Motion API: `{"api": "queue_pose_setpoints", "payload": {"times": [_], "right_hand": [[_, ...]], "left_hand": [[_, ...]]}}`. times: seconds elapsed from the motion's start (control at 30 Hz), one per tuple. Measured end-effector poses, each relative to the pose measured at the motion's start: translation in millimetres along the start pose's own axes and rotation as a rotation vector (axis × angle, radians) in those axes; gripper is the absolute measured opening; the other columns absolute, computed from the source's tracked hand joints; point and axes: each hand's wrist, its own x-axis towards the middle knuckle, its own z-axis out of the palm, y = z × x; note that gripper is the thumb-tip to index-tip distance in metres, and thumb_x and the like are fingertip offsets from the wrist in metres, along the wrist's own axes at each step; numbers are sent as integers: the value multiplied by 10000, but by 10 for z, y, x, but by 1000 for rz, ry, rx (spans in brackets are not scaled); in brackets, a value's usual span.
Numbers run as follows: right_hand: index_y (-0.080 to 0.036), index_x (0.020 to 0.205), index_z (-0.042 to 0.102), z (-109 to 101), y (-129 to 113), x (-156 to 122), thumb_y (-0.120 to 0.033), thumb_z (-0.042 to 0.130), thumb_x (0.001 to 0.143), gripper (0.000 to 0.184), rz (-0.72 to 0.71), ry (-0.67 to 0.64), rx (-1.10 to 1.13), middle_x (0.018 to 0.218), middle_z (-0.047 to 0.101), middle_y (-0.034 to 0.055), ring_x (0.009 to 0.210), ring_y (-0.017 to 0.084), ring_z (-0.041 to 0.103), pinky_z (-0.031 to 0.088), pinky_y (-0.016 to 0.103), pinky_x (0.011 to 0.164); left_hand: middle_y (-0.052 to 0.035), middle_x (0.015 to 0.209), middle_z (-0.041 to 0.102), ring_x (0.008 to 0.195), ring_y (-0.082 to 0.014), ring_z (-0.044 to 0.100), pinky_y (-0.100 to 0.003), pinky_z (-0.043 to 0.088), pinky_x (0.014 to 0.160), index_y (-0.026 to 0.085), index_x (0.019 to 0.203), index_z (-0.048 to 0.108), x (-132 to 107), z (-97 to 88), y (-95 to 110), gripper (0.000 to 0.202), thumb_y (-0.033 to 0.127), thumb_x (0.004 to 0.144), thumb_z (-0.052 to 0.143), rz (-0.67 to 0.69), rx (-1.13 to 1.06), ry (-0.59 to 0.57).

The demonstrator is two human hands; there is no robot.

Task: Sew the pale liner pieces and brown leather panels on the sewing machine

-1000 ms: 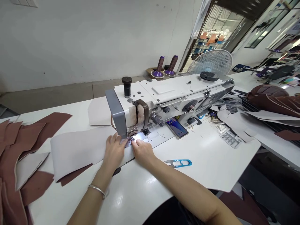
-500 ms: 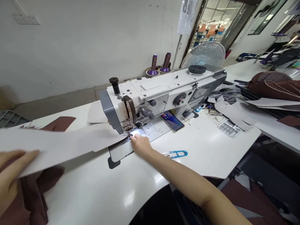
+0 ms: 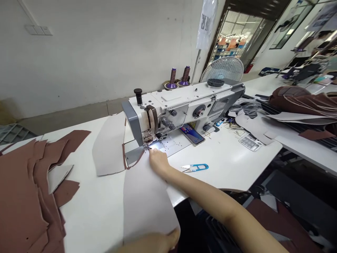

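A white industrial sewing machine [image 3: 184, 105] stands on the white table [image 3: 223, 158]. A long pale grey piece with a brown underside [image 3: 147, 200] runs from the needle down to the table's near edge. My right hand [image 3: 157, 162] presses this piece flat just beside the presser foot, fingers together, under the machine's lamp. My left hand [image 3: 158, 242] is at the bottom edge of the view, thumb on the near end of the same piece, gripping it. A second pale grey panel [image 3: 109, 147] lies to the left of the needle.
A pile of brown cut pieces [image 3: 23, 189] covers the left of the table. Blue thread snips [image 3: 195, 168] lie right of my forearm. A phone [image 3: 192, 133], a remote-like keypad [image 3: 249, 142], two thread cones [image 3: 179, 77], a fan [image 3: 223, 68] and more brown material [image 3: 302, 102] are at the right.
My left hand swung the long grey piece from the far left round to the near edge of the table. My right hand stayed at the needle. The view tilted slightly.
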Motion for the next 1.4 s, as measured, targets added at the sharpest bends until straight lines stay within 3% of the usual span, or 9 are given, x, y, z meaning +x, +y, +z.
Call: {"api": "queue_pose_setpoints", "payload": {"times": [0.07,0.13,0.23,0.3,0.47,0.63,0.87,1.4], "right_hand": [[-141,1009,569,55,-28,-73,-55,305,886,303,-14,28,-45,973,598,118,862,222,569,393,294,623],[-138,1006,560,101,-35,-117,-65,309,902,282,-38,52,-91,979,582,122,886,227,555,409,299,641],[-136,1007,550,145,-23,-128,-83,310,922,260,-70,64,-118,965,573,118,886,220,547,422,299,652],[-137,1002,546,166,-12,-118,-101,298,937,259,-82,79,-125,950,571,113,877,217,545,425,297,645],[-141,1002,535,187,20,-106,-113,311,943,233,-112,109,-136,903,570,93,838,207,542,424,287,621],[-136,997,529,160,56,-98,-102,333,929,210,-149,76,-134,870,570,88,800,204,533,415,285,599],[-135,978,519,213,91,-57,-128,332,939,191,-167,71,-119,851,557,84,767,194,518,403,275,585],[-148,908,522,230,93,34,-94,319,920,211,-122,35,-134,812,547,78,751,183,508,364,252,557]], "left_hand": [[40,893,681,823,-151,612,-260,491,692,307,937,664,116,-207,-131,202,434,797,592,38,-1,-56],[40,836,686,773,-149,613,-246,482,674,276,918,685,190,-515,-313,228,417,818,536,14,22,14],[-19,898,683,826,-173,609,-290,485,744,232,985,677,346,-937,-648,314,272,869,388,-170,177,465],[-58,965,662,908,-191,590,-330,475,827,209,1066,649,517,-1059,-866,358,170,846,370,-218,292,653],[-84,891,602,870,-204,530,-351,473,809,172,1134,612,951,-914,-1229,406,74,820,374,-249,470,673],[-72,859,557,844,-199,488,-323,464,763,174,1070,634,1068,-810,-1389,355,78,827,393,-233,534,749],[-68,824,536,819,-200,465,-324,456,735,174,989,645,1090,-759,-1350,291,142,876,378,-212,553,871],[-106,1016,581,940,-235,497,-380,467,796,178,1022,622,1088,-789,-1341,304,96,853,382,-249,626,857]]}}
